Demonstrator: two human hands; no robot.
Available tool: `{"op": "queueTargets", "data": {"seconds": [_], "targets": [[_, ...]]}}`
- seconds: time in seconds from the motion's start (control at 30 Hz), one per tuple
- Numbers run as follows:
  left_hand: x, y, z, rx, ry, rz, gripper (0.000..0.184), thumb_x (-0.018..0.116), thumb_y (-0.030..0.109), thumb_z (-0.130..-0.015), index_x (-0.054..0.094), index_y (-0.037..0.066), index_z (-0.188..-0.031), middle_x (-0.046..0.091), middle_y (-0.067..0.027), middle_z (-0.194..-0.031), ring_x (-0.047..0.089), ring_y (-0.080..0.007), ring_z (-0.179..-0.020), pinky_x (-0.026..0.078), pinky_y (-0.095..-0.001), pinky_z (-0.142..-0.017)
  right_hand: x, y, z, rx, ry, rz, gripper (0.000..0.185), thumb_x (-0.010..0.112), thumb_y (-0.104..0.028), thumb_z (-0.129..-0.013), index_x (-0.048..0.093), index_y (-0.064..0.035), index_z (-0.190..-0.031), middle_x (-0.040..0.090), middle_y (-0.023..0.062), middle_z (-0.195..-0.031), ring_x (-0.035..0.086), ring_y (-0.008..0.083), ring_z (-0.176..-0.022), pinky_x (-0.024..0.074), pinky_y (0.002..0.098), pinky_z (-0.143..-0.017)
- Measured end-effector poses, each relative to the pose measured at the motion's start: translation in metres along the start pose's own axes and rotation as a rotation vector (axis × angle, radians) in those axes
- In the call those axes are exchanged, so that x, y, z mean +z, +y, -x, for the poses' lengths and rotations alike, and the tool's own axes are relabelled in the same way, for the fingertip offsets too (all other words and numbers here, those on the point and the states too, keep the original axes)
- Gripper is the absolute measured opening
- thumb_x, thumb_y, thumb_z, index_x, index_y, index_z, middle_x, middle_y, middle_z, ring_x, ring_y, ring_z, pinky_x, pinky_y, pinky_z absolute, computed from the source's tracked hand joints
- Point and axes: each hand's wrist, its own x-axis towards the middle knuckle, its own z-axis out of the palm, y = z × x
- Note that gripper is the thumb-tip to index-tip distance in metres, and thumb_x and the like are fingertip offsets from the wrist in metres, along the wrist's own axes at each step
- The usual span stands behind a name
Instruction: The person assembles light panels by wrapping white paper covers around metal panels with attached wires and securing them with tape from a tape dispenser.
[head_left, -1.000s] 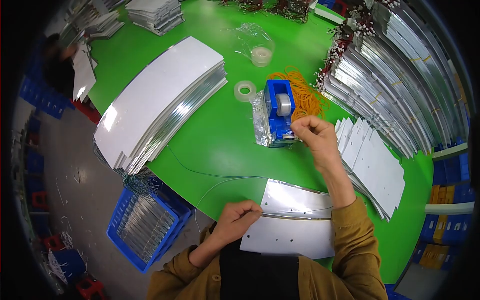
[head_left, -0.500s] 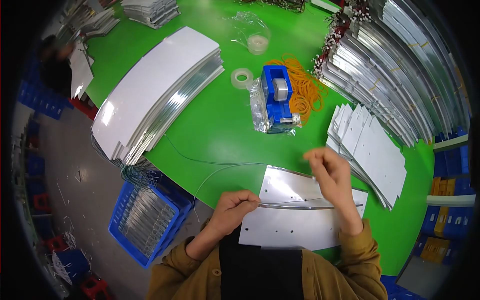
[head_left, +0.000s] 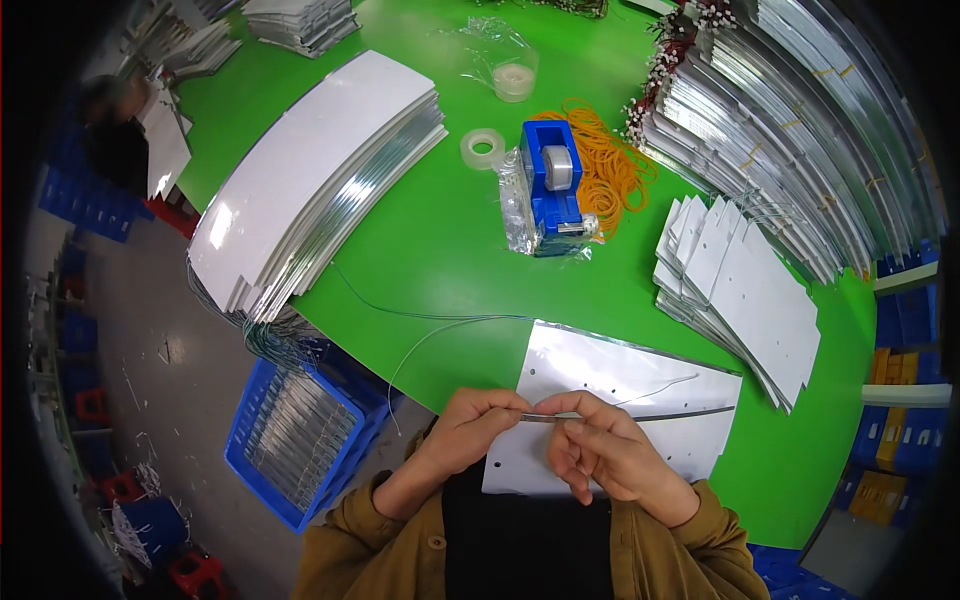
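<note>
A white panel (head_left: 640, 365) with small punched holes lies on the table right in front of me, and a narrow dark strip (head_left: 690, 413) crosses it. At the strip's left end, my left hand (head_left: 468, 428) pinches a thin wire against it. My right hand (head_left: 612, 448) has thumb and forefinger closed on the same line just beside the left, its other fingers curled loosely. A loose pale wire end (head_left: 665, 384) sticks out past the right hand over the panel. Thin grey wires (head_left: 440, 318) trail left from the panel's upper corner. The fingertips hide exactly how wire and strip meet.
A blue tape dispenser (head_left: 553, 190) stands beyond the panel, near orange rubber bands (head_left: 615, 175) and a tape roll (head_left: 483, 149). Stacked white panels (head_left: 320, 170) lie left, more panels (head_left: 740, 290) right. A blue crate (head_left: 295, 440) sits below the table edge. Another person (head_left: 115, 125) is far left.
My right hand has come down and left from above the panel to beside my left hand, pinching there. The left hand stays at the strip's end. The wire's free end now lies over the panel.
</note>
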Motion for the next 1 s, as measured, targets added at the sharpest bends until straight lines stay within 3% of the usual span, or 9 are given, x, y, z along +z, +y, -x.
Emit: {"op": "queueTargets", "data": {"seconds": [0.33, 0.53, 0.7, 0.83, 0.87, 1.0], "targets": [[-0.001, -0.009, -0.001, 0.095, 0.014, 0.007, 0.016, 0.050, 0.006, -0.082, 0.065, -0.001, -0.082, 0.047, 0.0049, -0.058, 0.034, -0.0040, -0.052, 0.026, -0.0165, -0.048, 0.002, 0.002, -0.002, 0.020, 0.039, 0.069, 0.027, 0.037, -0.009, -0.093, 0.042, -0.0019, -0.118, 0.054, 0.0107, -0.066, 0.044, 0.0114, -0.041, 0.0366, 0.0192, -0.034], [0.003, 0.009, 0.002, 0.022, 0.009, -0.105, 0.013, 0.053, 0.007, -0.082, 0.063, 0.000, -0.079, 0.046, 0.0054, -0.056, 0.034, -0.0041, -0.050, 0.027, -0.0174, -0.046, 0.005, 0.003, -0.003, 0.012, 0.060, 0.084, 0.027, 0.036, -0.009, -0.093, 0.042, -0.0007, -0.118, 0.054, 0.0098, -0.066, 0.043, 0.0114, -0.041, 0.0366, 0.0181, -0.036], [0.004, 0.001, 0.002, 0.125, 0.012, -0.209, 0.012, 0.056, 0.008, -0.082, 0.062, 0.000, -0.076, 0.046, 0.0058, -0.055, 0.034, -0.0038, -0.049, 0.027, -0.0179, -0.044, 0.011, 0.001, 0.002, -0.006, 0.110, 0.353, 0.031, 0.043, -0.007, -0.090, 0.039, -0.0015, -0.121, 0.053, 0.0071, -0.065, 0.041, 0.0109, -0.043, 0.0358, 0.0190, -0.039], [0.006, 0.001, 0.003, 0.084, 0.024, -0.166, 0.011, 0.057, 0.008, -0.082, 0.061, 0.001, -0.075, 0.048, 0.0050, -0.057, 0.035, -0.0035, -0.050, 0.028, -0.0174, -0.045, 0.011, 0.007, 0.008, -0.550, 0.489, 0.952, 0.033, 0.055, -0.002, -0.082, 0.049, -0.0014, -0.114, 0.054, 0.0049, -0.067, 0.042, 0.0119, -0.049, 0.0373, 0.0207, -0.048], [0.006, 0.000, 0.003, 0.085, 0.024, -0.165, 0.011, 0.057, 0.008, -0.082, 0.061, 0.001, -0.075, 0.048, 0.0050, -0.057, 0.035, -0.0035, -0.050, 0.028, -0.0174, -0.045, 0.009, 0.007, 0.005, -0.551, 0.488, 0.954, 0.033, 0.055, -0.002, -0.082, 0.049, -0.0014, -0.114, 0.054, 0.0049, -0.067, 0.042, 0.0119, -0.049, 0.0373, 0.0207, -0.048], [0.008, -0.003, 0.002, 0.066, -0.014, -0.066, 0.009, 0.058, 0.006, -0.083, 0.061, 0.002, -0.076, 0.050, 0.0042, -0.060, 0.036, -0.0036, -0.050, 0.029, -0.0173, -0.046, -0.001, 0.006, -0.016, -1.037, 0.319, 1.400, 0.024, 0.064, -0.001, -0.071, 0.059, -0.0055, -0.094, 0.051, 0.0033, -0.069, 0.045, 0.0150, -0.059, 0.0378, 0.0252, -0.052]]}}
